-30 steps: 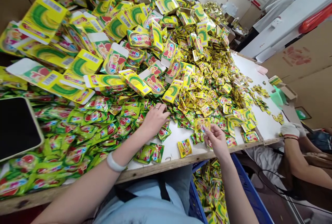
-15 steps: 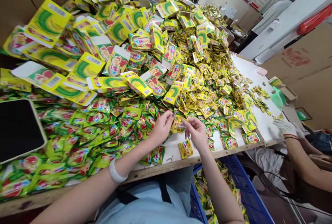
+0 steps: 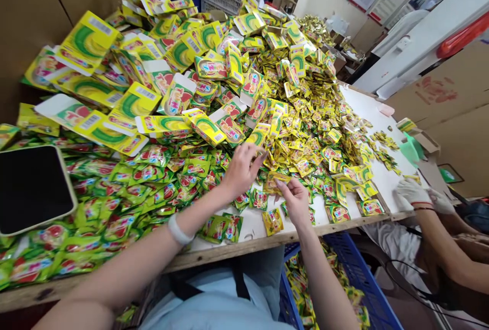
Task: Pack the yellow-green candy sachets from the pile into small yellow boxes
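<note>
My right hand [image 3: 295, 198] pinches a small yellow packet [image 3: 272, 182] between thumb and fingers, just above the white tabletop. My left hand [image 3: 241, 169] is over the near edge of the heap, thumb apart from its curved fingers; the fingertips are partly hidden, and I see nothing held. Beyond it lie small yellow sachets [image 3: 292, 146] and a yellow carton [image 3: 257, 134]. Another yellow packet [image 3: 272, 222] rests on the table below my right hand. Green watermelon-print packets [image 3: 212, 228] lie near the table edge, left of it.
Printed cartons [image 3: 143, 98] are heaped at the back. A dark-screened tablet [image 3: 34, 190] lies on green packets at left. Below the wooden edge, a blue crate [image 3: 362, 281] holds more packets. At right, a co-worker's gloved hand [image 3: 412, 191] is on the table.
My left hand has let go of the yellow packet and moved up and slightly left to the heap. My right hand keeps the packet, shifted a little right.
</note>
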A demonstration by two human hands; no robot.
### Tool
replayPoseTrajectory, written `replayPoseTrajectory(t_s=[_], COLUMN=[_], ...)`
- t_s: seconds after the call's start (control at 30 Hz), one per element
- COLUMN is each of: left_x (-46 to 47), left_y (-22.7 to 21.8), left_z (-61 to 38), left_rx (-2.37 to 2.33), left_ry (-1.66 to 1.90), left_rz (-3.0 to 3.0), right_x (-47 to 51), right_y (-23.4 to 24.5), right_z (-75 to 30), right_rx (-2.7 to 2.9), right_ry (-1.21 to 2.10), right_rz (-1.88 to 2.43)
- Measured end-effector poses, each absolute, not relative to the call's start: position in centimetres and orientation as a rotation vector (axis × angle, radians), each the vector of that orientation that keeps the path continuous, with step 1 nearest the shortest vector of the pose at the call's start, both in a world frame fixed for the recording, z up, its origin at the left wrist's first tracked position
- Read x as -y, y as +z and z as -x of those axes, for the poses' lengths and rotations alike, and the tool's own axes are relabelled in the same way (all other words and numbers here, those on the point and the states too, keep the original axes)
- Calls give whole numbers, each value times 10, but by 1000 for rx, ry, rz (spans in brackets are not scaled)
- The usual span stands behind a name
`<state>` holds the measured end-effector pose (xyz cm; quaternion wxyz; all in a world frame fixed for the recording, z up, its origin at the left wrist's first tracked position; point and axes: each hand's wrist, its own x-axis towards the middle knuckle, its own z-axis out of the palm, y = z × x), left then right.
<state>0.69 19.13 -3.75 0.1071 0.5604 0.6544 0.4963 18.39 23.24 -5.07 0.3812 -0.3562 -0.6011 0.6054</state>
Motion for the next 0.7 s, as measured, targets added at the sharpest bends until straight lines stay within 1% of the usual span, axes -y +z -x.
replayPoseTrajectory(t_s=[0.1, 0.17, 0.2, 0.27, 0.4, 0.43, 0.53, 0.6, 0.67, 0.7], left_x=[-232, -253, -259, -259, -228, -219, -204, -204, -205, -204], left_y=[-18, -7, -3, 2, -4, -8, -18, -19, -17, -15], left_z=[13, 20, 22, 24, 23, 21, 8, 1, -2, -2], left_rx=[-2394, -2506, -2515, -2487, -2249, -2208, -2232, -2280, -2227, -2113], left_ry=[918, 601, 516, 518, 788, 774, 543, 517, 718, 867], left_rz=[-1719, -1682, -1671, -1669, -1749, -1762, -1728, -1650, -1572, -1542], right_x=[-234, -233, -233, -235, -245, -247, -249, -246, -240, -238], right_y=[-51, -50, -49, -46, -33, -30, -26, -26, -25, -23], right_z=[-193, -199, -204, -214, -234, -235, -227, -218, -213, -212], right_rx=[1462, 1408, 1389, 1350, 1234, 1223, 1275, 1352, 1414, 1432], right_ry=[1604, 1655, 1664, 1633, 1529, 1508, 1499, 1532, 1553, 1543], right_rz=[921, 934, 938, 943, 941, 929, 882, 866, 857, 857])
